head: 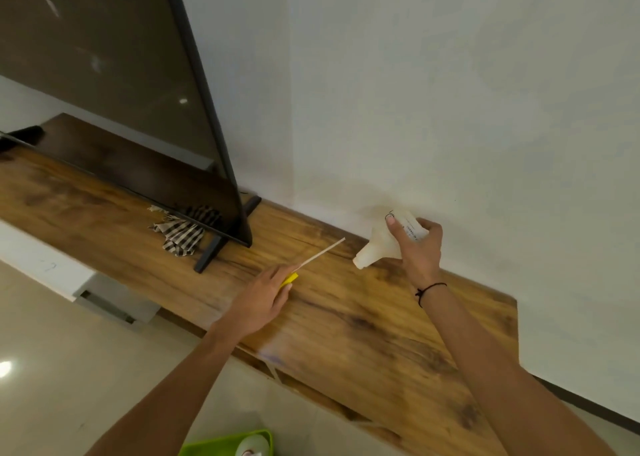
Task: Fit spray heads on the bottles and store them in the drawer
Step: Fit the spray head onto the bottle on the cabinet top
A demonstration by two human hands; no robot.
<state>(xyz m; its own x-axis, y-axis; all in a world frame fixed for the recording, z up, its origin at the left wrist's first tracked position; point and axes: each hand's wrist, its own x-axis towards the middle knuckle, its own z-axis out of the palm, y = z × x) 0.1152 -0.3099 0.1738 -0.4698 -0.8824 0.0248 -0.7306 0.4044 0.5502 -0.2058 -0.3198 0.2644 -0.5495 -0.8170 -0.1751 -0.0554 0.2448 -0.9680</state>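
Note:
My right hand (417,247) grips a white plastic bottle (379,244), tilted with its open neck pointing down-left above the wooden top (363,320) near the wall. My left hand (266,296) holds a yellow spray head (289,280) whose thin pale dip tube (323,253) sticks out toward the bottle. The tube's tip is a short way left of the bottle's neck, not touching it. Another white bottle (252,446) lies in a green tray at the bottom edge, mostly cut off.
A flat TV (114,85) stands on dark feet on the left of the wooden top, with a checked cloth (181,234) under its corner. A white drawer unit (69,275) sits below the top at left. The green tray (204,447) rests low in front.

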